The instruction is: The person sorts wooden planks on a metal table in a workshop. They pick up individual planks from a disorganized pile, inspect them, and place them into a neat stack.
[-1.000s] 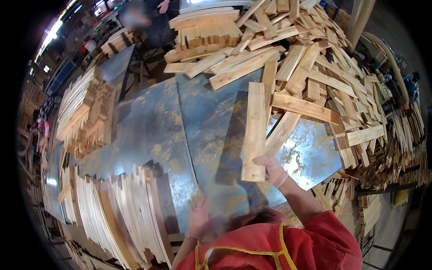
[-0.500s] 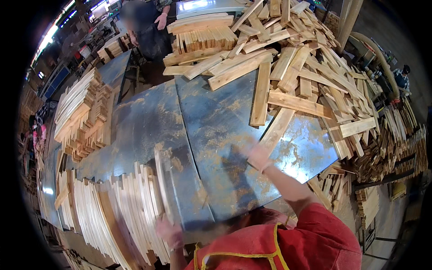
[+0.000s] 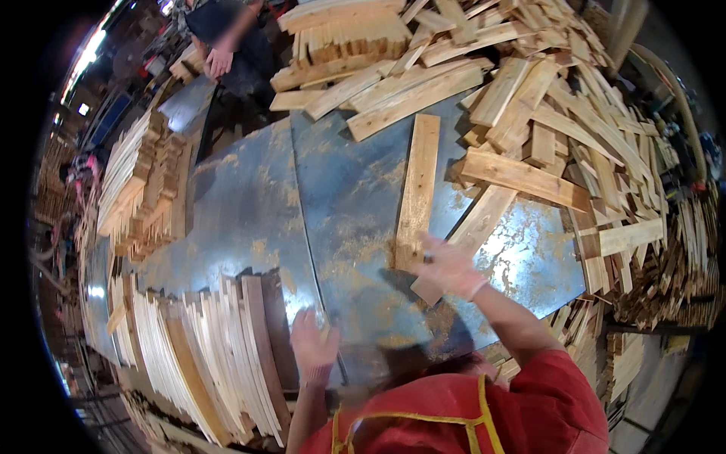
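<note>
My right hand, in a thin pale glove, is at the near end of a knotty wooden board lying flat on the blue metal table. Its thumb and fingers close over that end, partly blurred. A second board slants beneath this hand, its near end sticking out below the fingers. At the lower left, my left hand hovers with fingers raised and apart, holding nothing. Beside it, a row of boards stands on edge, the outermost board being closest to that hand.
A big loose heap of boards covers the table's far right. Stacked boards stand at the left, and another stack at the back. Across the table is another person. Sawdust and a seam mark the tabletop.
The knotty board has slid toward me with my right hand at its end. My left hand has risen away from the upright row; the board leaning there now stands against it. My view has shifted slightly.
</note>
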Available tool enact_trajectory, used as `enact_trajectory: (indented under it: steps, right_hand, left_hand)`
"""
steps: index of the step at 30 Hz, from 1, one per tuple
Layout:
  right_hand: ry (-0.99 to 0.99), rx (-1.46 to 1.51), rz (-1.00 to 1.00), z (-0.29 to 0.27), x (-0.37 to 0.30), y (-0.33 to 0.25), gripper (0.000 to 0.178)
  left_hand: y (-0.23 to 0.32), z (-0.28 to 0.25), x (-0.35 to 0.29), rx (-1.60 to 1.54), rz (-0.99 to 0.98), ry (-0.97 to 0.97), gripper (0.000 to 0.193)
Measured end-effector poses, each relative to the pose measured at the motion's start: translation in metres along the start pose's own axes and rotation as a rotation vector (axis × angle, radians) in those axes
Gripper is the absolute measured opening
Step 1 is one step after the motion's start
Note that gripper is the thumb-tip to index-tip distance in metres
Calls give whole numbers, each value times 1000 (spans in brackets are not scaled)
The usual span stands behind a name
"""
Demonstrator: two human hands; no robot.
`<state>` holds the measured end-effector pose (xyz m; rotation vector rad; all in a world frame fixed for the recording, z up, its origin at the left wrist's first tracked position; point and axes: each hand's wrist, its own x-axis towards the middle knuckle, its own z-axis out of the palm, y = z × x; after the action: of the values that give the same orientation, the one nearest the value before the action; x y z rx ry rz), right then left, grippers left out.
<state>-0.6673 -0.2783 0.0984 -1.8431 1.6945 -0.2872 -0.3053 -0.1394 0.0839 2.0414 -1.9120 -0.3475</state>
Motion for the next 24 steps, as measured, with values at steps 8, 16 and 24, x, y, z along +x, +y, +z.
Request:
enact_trajectory:
  steps: [8, 16, 24]
  right_hand:
    - [-45, -866, -442, -38, 30, 152, 72]
    - [-599, -702, -604, -72, 1, 52, 82]
    - [-288, 915, -15, -43, 7, 20, 100]
  left_hand:
    - [127, 95, 110, 144, 183, -138, 84]
    - [124, 118, 137, 237, 95, -262, 100]
    - [4, -1, 18, -1161, -364, -317, 87]
